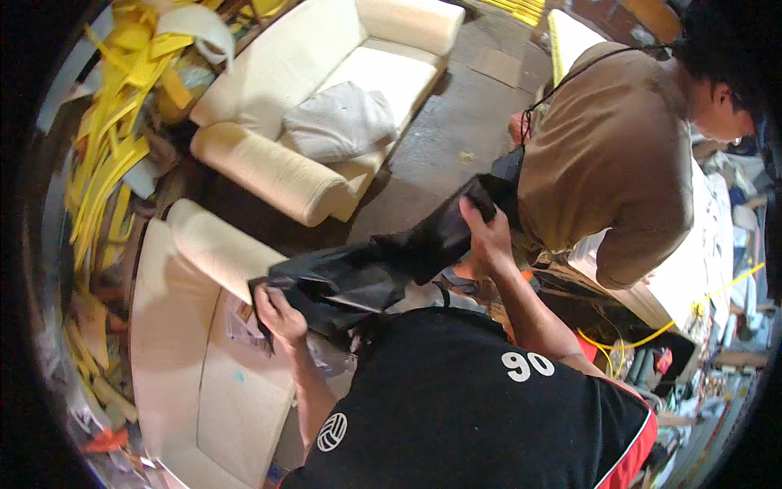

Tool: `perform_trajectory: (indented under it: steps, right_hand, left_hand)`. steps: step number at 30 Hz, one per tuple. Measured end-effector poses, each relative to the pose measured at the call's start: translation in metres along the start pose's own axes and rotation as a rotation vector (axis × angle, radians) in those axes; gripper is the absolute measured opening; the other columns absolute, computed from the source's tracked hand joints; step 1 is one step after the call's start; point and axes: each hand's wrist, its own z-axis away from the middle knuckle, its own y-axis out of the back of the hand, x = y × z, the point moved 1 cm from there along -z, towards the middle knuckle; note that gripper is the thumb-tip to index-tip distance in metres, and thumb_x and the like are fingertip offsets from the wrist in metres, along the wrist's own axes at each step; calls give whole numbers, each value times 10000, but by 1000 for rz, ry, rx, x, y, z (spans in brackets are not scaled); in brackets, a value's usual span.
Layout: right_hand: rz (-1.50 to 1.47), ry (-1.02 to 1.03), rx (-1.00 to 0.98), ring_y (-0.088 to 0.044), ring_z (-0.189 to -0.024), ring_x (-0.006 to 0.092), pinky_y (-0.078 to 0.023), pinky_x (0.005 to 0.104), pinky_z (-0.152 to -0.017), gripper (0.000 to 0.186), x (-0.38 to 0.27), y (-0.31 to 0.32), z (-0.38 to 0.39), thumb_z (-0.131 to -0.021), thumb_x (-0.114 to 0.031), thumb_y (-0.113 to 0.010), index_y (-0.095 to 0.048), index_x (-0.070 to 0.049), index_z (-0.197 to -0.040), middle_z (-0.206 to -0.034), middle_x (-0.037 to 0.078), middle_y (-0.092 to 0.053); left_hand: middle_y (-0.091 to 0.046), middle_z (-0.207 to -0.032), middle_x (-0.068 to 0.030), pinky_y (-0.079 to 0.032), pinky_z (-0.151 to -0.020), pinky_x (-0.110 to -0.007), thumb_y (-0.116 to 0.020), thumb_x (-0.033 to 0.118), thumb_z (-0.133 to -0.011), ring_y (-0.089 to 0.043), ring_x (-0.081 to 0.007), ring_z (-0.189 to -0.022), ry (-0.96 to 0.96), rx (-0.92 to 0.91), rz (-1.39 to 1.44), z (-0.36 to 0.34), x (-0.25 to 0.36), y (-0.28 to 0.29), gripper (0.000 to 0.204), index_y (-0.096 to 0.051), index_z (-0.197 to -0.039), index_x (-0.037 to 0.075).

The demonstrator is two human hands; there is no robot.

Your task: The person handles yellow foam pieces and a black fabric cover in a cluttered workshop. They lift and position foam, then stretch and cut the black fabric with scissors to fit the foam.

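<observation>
A long piece of black, glossy sheet material (342,285) stretches diagonally between my two hands, bunched and creased. Its left end is gripped by my left hand (281,318), above the arm of the lower cream sofa (163,326). Higher up on the right, my right hand (487,232) grips the other end, thumb on top, close to the back of a person in a brown top (603,163); whether the material touches them, I cannot tell. My black shirt with red sides (456,407) fills the lower middle.
A second cream sofa (269,57) bears a grey folded cushion or cloth (338,122). Tangled yellow strips (122,122) pile along the left. At right stand a pale bench or panel (684,285), a yellow hose (652,334) and assorted clutter. Concrete floor (432,114) shows between.
</observation>
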Motion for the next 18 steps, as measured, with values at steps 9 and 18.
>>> perform_trajectory:
  steps: [9, 18]
  right_hand:
    - [-417, -37, 626, -614, -953, 205, -514, 363, -827, 445, -24, -26, -170, -980, -386, -600, -602, 7, -1190, -1104, 70, -644]
    - [-925, 204, 821, -658, -974, 303, -552, 460, -880, 401, -8, 36, -392, -1047, -344, -424, -535, -9, -1237, -1120, 144, -640]
  left_hand:
    - [-629, -853, -196, -457, -745, -396, -578, 322, -997, -537, -301, -752, -1, -42, -136, -220, -62, -65, 385, -597, -975, -62]
    - [-609, -924, -243, -450, -853, -469, -706, 72, -730, -575, -470, -933, -182, -568, -410, -311, -108, -194, 326, -591, -1014, -40]
